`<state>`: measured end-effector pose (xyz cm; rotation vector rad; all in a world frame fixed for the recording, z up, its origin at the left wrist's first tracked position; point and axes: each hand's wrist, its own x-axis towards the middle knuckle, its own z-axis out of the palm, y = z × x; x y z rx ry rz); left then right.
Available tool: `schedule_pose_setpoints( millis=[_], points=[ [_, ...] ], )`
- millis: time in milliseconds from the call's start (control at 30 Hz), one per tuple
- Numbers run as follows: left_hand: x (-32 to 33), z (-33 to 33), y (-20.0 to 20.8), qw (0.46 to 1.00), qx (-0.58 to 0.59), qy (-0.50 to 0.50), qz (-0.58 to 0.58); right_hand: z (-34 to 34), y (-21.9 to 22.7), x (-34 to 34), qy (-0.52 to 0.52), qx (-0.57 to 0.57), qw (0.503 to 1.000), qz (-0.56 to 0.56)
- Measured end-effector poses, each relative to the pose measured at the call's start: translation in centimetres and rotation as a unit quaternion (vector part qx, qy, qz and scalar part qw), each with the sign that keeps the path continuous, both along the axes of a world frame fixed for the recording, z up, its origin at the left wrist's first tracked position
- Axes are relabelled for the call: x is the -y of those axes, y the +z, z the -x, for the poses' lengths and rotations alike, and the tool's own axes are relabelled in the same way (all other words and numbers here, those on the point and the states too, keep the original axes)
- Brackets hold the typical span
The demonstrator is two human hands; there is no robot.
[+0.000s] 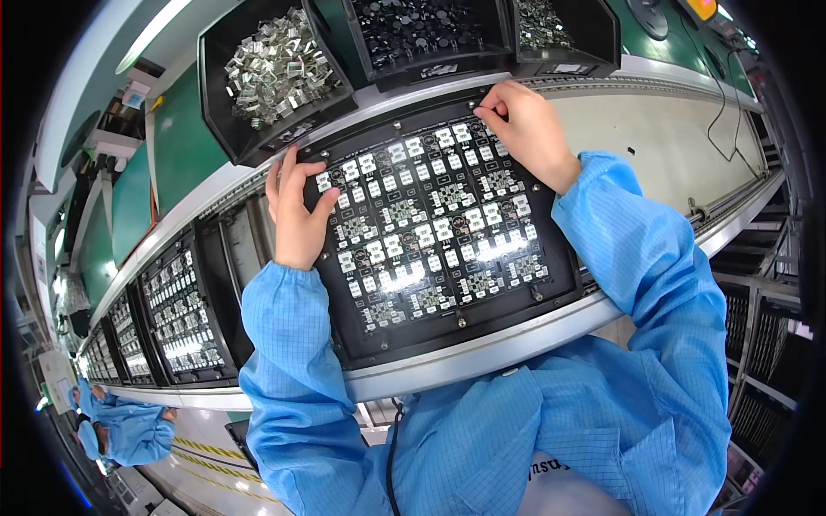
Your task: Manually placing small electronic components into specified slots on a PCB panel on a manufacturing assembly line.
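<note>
A black carrier tray [551,267] holding a grid of small circuit boards with white square parts lies on the conveyor in front of me. My left hand [297,206] rests on the tray's left edge, fingers spread over its upper left corner. My right hand [525,125] is at the tray's far right corner, fingertips pinched down on the top row of boards; whether a small part is between them I cannot tell. Both forearms wear blue sleeves.
Behind the tray stand three black bins: one with silvery metal clips [275,69], one with dark round parts [422,30], one with small grey parts [551,26]. More loaded trays [181,310] follow on the conveyor to the left. Another person in blue [129,430] works at far lower left.
</note>
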<state>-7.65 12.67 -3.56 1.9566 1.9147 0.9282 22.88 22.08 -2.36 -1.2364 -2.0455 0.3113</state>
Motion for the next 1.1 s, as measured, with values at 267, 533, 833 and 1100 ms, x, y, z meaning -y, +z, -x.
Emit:
schedule_pose_setpoints(
  millis=[267, 533, 833, 1100],
  points=[
    [1.8, 0.8, 2.2, 0.997, 0.054, -0.048, -0.006, -2.0, 3.8, -0.8, 0.166, -0.028, 0.986, 0.013],
    [4.7, -2.2, 3.1, 0.906, 0.408, -0.003, 0.110, -7.7, 11.7, -5.0, 0.084, -0.057, 0.995, 0.003],
    [-0.4, -13.9, 3.7, 0.956, 0.041, -0.291, 0.010, -8.6, 8.9, -13.7, 0.089, 0.247, 0.965, -0.016],
    [-12.2, -17.0, 9.7, 0.956, -0.050, -0.173, -0.230, -9.3, 7.8, -12.8, 0.097, 0.187, 0.976, 0.054]
  ],
)
